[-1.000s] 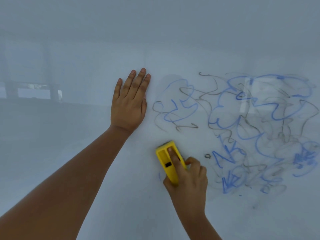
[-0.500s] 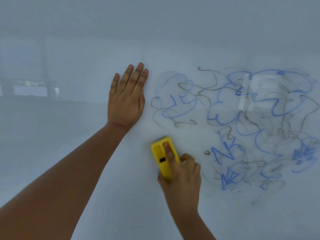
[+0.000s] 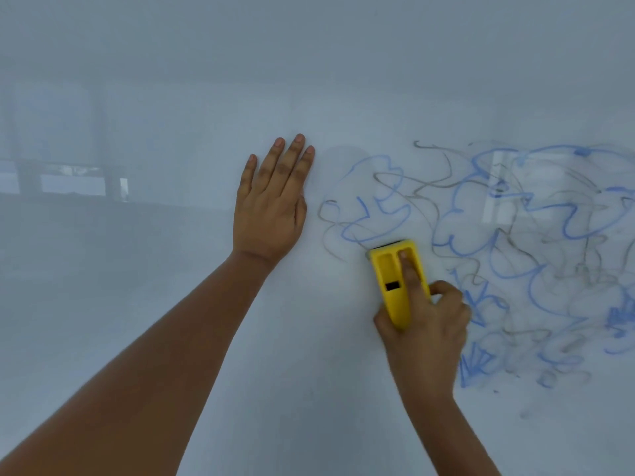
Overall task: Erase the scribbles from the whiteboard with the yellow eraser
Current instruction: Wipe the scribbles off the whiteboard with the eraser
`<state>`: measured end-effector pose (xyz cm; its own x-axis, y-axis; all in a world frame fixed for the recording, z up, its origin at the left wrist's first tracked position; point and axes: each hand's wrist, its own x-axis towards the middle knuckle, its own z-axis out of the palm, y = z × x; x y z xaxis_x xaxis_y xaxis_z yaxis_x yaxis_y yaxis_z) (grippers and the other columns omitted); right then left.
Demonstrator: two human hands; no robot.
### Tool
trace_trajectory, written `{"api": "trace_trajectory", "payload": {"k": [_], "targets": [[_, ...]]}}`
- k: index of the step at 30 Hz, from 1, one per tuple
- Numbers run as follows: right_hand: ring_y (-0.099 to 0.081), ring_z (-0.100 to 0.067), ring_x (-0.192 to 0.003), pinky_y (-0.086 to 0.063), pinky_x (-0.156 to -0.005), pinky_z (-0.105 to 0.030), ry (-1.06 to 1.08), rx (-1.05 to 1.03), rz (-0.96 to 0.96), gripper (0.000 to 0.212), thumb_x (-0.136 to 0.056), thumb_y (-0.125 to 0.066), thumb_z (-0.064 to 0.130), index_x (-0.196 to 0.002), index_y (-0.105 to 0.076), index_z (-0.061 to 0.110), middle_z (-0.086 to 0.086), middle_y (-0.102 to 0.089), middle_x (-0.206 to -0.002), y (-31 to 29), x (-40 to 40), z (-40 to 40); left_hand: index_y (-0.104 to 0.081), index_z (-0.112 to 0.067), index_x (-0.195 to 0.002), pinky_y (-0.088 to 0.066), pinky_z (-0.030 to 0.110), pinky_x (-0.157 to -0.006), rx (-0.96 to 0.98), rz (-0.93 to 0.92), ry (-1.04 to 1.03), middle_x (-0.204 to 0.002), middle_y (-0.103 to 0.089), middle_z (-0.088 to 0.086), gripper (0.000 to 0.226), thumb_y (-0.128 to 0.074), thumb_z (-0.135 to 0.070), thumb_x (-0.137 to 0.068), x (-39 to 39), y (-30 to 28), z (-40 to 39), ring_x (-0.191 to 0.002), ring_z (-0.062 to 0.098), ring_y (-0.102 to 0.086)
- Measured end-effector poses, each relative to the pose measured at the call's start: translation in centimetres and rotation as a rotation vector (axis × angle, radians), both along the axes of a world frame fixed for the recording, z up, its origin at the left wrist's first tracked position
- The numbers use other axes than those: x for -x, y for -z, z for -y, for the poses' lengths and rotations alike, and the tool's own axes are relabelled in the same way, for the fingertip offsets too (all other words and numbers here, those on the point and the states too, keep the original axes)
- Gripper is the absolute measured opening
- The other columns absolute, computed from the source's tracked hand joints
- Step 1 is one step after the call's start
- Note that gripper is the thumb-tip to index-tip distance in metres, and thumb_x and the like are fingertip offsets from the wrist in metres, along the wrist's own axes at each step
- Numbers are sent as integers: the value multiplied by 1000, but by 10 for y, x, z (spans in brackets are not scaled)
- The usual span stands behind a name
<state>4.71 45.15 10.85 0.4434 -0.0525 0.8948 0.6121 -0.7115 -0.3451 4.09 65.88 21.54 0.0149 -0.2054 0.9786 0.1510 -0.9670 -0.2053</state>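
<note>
The whiteboard (image 3: 171, 338) fills the view. Blue and grey scribbles (image 3: 515, 252) cover its right half. My right hand (image 3: 426, 334) grips the yellow eraser (image 3: 395, 280) and presses it flat on the board, index finger lying along its top. The eraser's upper end touches the lower left edge of the scribbles. My left hand (image 3: 271, 207) lies flat on the board to the left of the scribbles, fingers straight and close together, holding nothing.
A pale reflection of a window (image 3: 508, 187) shows among the scribbles at upper right. Faint reflections of furniture (image 3: 68, 180) show at the far left. The board's left and lower parts carry no marks.
My right hand has slid the eraser up and to the right, onto the lower edge of the left scribble cluster. The left hand stays flat in place.
</note>
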Motion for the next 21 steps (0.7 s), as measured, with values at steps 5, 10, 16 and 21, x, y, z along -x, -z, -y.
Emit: {"api": "trace_trajectory", "payload": {"k": [5, 10, 16, 21], "targets": [[-45, -28, -71, -40, -55, -36, -58, 263, -22, 91, -46, -82, 30, -127, -43, 42, -7, -49, -96, 38, 17, -20, -42, -12, -143, -19, 43, -115, -15, -7, 12, -149, -41, 7, 52, -37, -12, -91, 1, 0, -2, -140, 23, -32], [-44, -33, -74, -41, -58, -40, 9, 81, -16, 89, -51, -82, 26, -129, -41, 40, -12, -47, -97, 14, 0, 16, -42, -12, -144, -18, 42, -115, -11, -1, -1, -150, -40, 7, 56, -39, -9, -87, -1, 0, -2, -140, 23, -32], [-43, -32, -72, -41, -55, -40, -20, 86, 87, 83, -58, -76, 28, -133, -42, 35, -14, -47, -93, -42, 6, -19, -43, -11, -143, -18, 42, -115, -5, -13, -2, -149, -41, 7, 56, -37, -10, -87, 0, 0, -1, -140, 23, -32], [-44, -28, -69, -41, -54, -36, -44, 258, 56, 88, -49, -81, 30, -128, -43, 42, -9, -50, -91, -11, 13, -19, -43, -10, -143, -18, 42, -115, -12, -13, 3, -149, -42, 8, 55, -36, -11, -88, 1, -1, -3, -139, 24, -32]]}}
